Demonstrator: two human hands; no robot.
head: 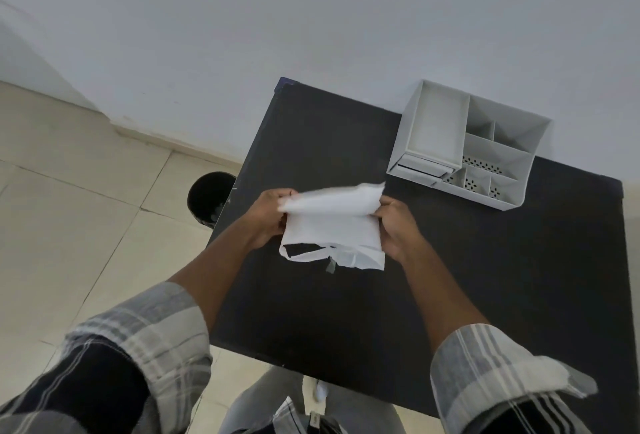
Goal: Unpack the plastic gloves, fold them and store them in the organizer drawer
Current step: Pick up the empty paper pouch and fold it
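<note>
Nearest the camera are two rolled-up plaid shirt sleeves [145, 340], one on each forearm, and grey trousers [263, 402] show below the near edge of the black table [485, 278]. Both forearms reach forward over the tabletop.

At the middle of the table the plastic gloves [332, 226] form a thin white, translucent stack held between the two hands. The left hand [266, 219] is closed on the left edge of the stack, its fingers curled over the upper corner. The right hand [398, 229] is pinched on the right edge, thumb on top. The far part of the sheet is lifted and curled over toward the person, while the near part hangs down with a torn, uneven edge just above the tabletop; whether that edge touches the table cannot be told.

Farther back, at the far right of the table against the pale wall [311, 18], stands the white organizer [467, 146] with several open compartments, some perforated, and a small drawer [424, 165] low on its near left side.

Left of the table, on the tiled floor [69, 191], sits a round black bin [207, 198].
</note>
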